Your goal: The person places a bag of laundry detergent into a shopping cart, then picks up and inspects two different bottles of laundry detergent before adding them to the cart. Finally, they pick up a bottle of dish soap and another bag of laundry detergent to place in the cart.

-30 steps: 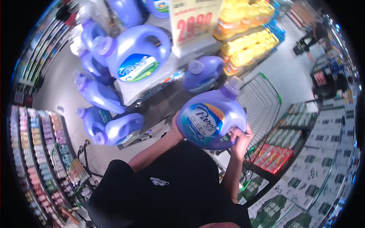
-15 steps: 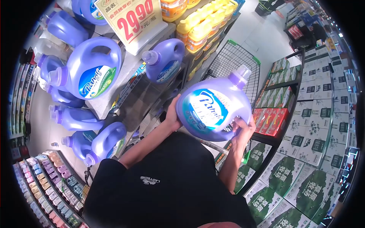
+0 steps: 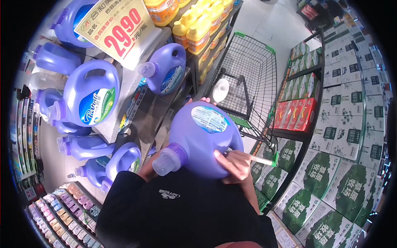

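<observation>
- Head view: a rounded purple plastic jug [image 3: 202, 144] sits between your hands, tilted in front of your black shirt [image 3: 182, 211].
- Its long axis slants: the clear plastic cap [image 3: 166, 162] points back toward your left forearm [image 3: 150, 166], the base away toward the black wire shopping cart with green corners [image 3: 269, 48].
- Your right hand [image 3: 236, 165] is nearer the jug's handle [image 3: 237, 141], curled around that side, one digit pressed on the wall.
- Your left hand [image 3: 206, 100] shows only fingers at the jug's far edge; I can't tell its spread.
</observation>
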`<control>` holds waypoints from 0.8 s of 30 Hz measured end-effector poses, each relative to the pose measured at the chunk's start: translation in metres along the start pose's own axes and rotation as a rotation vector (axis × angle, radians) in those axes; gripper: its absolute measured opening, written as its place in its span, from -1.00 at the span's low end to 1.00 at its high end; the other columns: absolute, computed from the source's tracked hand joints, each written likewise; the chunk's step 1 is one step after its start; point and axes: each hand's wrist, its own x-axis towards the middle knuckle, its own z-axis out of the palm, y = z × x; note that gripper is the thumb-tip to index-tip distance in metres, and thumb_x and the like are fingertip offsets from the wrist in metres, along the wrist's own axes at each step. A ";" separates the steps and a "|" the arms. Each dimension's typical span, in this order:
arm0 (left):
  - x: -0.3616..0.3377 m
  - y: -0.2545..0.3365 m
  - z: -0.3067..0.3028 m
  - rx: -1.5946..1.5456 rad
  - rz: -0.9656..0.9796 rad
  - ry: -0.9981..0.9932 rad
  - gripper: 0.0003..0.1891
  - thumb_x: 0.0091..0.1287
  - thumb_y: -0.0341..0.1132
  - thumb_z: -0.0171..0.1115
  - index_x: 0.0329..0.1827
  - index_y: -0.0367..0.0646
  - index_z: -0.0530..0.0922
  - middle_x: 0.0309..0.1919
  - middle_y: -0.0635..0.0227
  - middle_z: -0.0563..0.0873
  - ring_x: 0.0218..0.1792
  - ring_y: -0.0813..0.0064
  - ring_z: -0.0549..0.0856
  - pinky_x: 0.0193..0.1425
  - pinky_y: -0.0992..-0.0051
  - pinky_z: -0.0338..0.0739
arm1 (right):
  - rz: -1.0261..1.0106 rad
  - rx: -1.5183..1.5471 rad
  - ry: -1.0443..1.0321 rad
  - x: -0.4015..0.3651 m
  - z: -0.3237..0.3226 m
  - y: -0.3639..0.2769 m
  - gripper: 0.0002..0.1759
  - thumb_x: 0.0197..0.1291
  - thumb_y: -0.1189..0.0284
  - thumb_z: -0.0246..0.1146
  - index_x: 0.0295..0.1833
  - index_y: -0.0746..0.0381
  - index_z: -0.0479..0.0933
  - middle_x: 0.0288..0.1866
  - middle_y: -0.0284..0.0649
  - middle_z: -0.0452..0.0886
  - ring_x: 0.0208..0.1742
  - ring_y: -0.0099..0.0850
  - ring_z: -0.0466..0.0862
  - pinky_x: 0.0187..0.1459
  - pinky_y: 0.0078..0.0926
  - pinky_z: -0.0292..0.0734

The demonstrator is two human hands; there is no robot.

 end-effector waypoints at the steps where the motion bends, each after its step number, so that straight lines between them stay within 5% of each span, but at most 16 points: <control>1: 0.000 0.000 -0.004 0.037 -0.008 -0.008 -0.39 0.68 0.13 0.04 0.53 -0.16 0.45 0.45 0.25 0.61 0.41 0.31 0.63 0.56 0.17 0.50 | 0.024 -0.003 -0.035 0.001 -0.002 -0.003 -0.05 -0.47 0.30 0.34 0.26 0.42 0.73 -0.55 -0.38 0.46 -0.57 -0.40 0.57 -0.46 -0.36 0.49; 2: 0.000 0.001 -0.009 0.091 -0.009 -0.018 -0.40 0.69 0.13 0.03 0.52 -0.17 0.45 0.45 0.25 0.61 0.41 0.32 0.63 0.56 0.17 0.50 | 0.088 0.011 -0.065 0.002 -0.002 -0.008 0.07 -0.54 0.49 0.39 0.40 0.41 0.64 -0.53 -0.29 0.54 -0.56 -0.32 0.61 -0.41 -0.27 0.58; 5: 0.005 0.000 -0.030 0.298 -0.001 -0.049 -0.40 0.70 0.11 0.03 0.52 -0.19 0.45 0.46 0.25 0.61 0.40 0.32 0.64 0.56 0.18 0.50 | 0.413 -0.045 -0.083 0.014 -0.003 -0.031 0.15 -0.45 0.59 0.47 0.55 0.39 0.49 -0.48 -0.14 0.65 -0.53 -0.16 0.67 -0.33 -0.19 0.66; 7: 0.016 -0.003 -0.046 0.435 0.005 -0.052 -0.40 0.70 0.10 0.02 0.52 -0.20 0.44 0.46 0.26 0.61 0.39 0.32 0.65 0.56 0.19 0.50 | 0.583 0.016 0.003 0.004 0.004 -0.026 0.04 -0.10 0.56 0.52 0.64 0.32 0.39 -0.11 0.05 0.79 -0.19 -0.15 0.83 -0.02 -0.23 0.72; 9: 0.042 -0.012 -0.078 0.448 0.033 -0.027 -0.41 0.71 0.10 0.01 0.52 -0.21 0.44 0.47 0.26 0.61 0.38 0.32 0.66 0.56 0.19 0.51 | 0.766 0.080 0.197 -0.001 0.012 -0.027 -0.05 0.01 0.59 0.44 0.64 0.26 0.43 0.26 0.12 0.77 0.16 -0.20 0.84 0.29 -0.33 0.64; 10: 0.052 -0.005 -0.053 0.332 0.058 -0.053 -0.41 0.74 0.08 -0.06 0.53 -0.21 0.45 0.46 0.25 0.62 0.39 0.32 0.65 0.59 0.20 0.47 | 0.748 0.115 0.250 -0.002 0.006 -0.021 -0.12 0.10 0.60 0.40 0.63 0.32 0.42 0.25 0.03 0.79 0.19 -0.31 0.81 0.29 -0.35 0.64; 11: 0.044 -0.012 -0.029 0.359 0.082 0.257 -0.35 0.74 0.17 -0.15 0.52 -0.21 0.49 0.41 0.18 0.66 0.37 0.33 0.67 0.56 0.22 0.50 | 0.673 0.191 0.356 -0.005 0.003 -0.009 -0.13 0.06 0.68 0.35 0.61 0.36 0.44 0.23 -0.05 0.79 0.15 -0.36 0.80 0.23 -0.43 0.66; 13: 0.051 -0.011 -0.017 0.439 -0.004 0.363 -0.27 0.73 0.27 -0.22 0.50 -0.22 0.52 0.35 0.13 0.70 0.35 0.32 0.68 0.51 0.25 0.52 | 0.932 0.331 0.489 -0.004 -0.007 0.004 -0.13 -0.01 0.76 0.29 0.57 0.40 0.47 0.19 -0.16 0.79 0.11 -0.45 0.77 0.20 -0.50 0.65; 14: 0.049 -0.009 -0.012 0.747 -0.014 0.454 -0.18 0.70 0.35 -0.29 0.50 -0.25 0.52 0.35 0.11 0.68 0.34 0.28 0.68 0.50 0.24 0.51 | 0.967 0.326 0.513 0.003 -0.013 0.007 -0.12 -0.04 0.77 0.26 0.56 0.41 0.49 0.18 -0.20 0.78 0.08 -0.48 0.75 0.18 -0.52 0.65; 15: 0.068 -0.012 -0.073 0.920 0.016 0.236 -0.20 0.70 0.32 -0.21 0.50 -0.29 0.51 0.36 0.09 0.69 0.32 0.17 0.70 0.48 0.25 0.52 | 1.001 0.320 0.537 0.012 -0.018 0.008 -0.11 -0.08 0.79 0.24 0.55 0.41 0.50 0.16 -0.23 0.77 0.06 -0.51 0.74 0.17 -0.54 0.64; 17: 0.058 -0.010 -0.063 1.487 0.201 0.199 -0.28 0.66 0.23 0.00 0.49 -0.29 0.52 0.36 0.05 0.69 0.33 -0.02 0.68 0.48 0.24 0.52 | 1.018 0.265 0.568 0.018 -0.019 0.020 -0.11 -0.09 0.78 0.23 0.53 0.43 0.51 0.15 -0.22 0.77 0.05 -0.52 0.73 0.15 -0.56 0.63; 20: 0.052 -0.029 -0.094 1.843 0.424 0.015 -0.36 0.57 0.08 0.23 0.50 -0.25 0.52 0.38 0.03 0.65 0.42 -0.07 0.59 0.57 0.15 0.42 | 1.005 0.139 0.602 0.022 -0.018 0.044 -0.11 -0.10 0.76 0.23 0.53 0.45 0.51 0.12 -0.20 0.78 0.03 -0.52 0.73 0.14 -0.60 0.60; 23: 0.040 -0.035 -0.099 2.320 0.423 -0.219 -0.37 0.45 -0.04 0.36 0.50 -0.19 0.52 0.41 0.06 0.63 0.50 0.03 0.52 0.65 0.02 0.27 | 1.041 0.085 0.613 0.018 -0.019 0.077 -0.12 -0.10 0.76 0.22 0.51 0.45 0.52 0.10 -0.19 0.78 0.01 -0.52 0.73 0.13 -0.61 0.59; 24: 0.039 -0.034 -0.095 2.308 0.356 -0.215 -0.33 0.37 -0.11 0.41 0.51 -0.19 0.50 0.43 0.10 0.60 0.52 0.13 0.50 0.66 -0.02 0.21 | 1.013 0.070 0.630 0.014 -0.017 0.093 -0.13 -0.11 0.75 0.22 0.50 0.44 0.54 -0.02 -0.22 0.79 -0.15 -0.55 0.72 -0.06 -0.61 0.62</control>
